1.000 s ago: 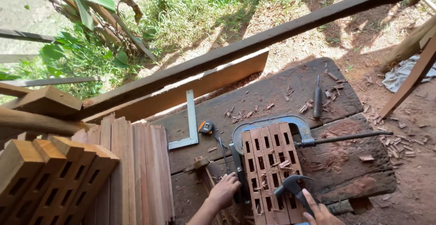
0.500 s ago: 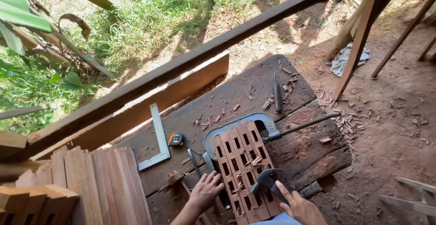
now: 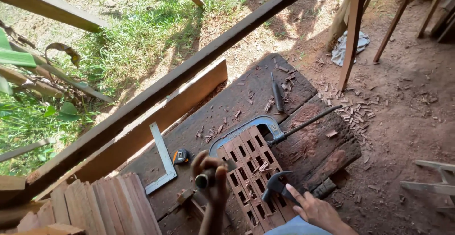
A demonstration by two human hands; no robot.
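1. Workbench [image 3: 303, 145]: dark, weathered wooden planks, top worn and reddish near the right end.
2. Steel square [image 3: 163, 161]: flat, L-shaped, near the left edge.
3. Tape measure [image 3: 181, 156]: small, black and orange, just beside the square.
4. Chisel [image 3: 277, 96]: dark handle, lying at the far side.
5. Slotted wooden pieces [image 3: 253, 173]: reddish, side by side, clamped by a grey C-clamp [image 3: 258, 126].
6. Wood chips [image 3: 237, 115]: scattered across the top.

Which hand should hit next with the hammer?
Probably the right hand: it lies on the hammer, resting on the slotted wood pieces in the clamp. The left hand is raised, gripping what looks like a chisel handle.
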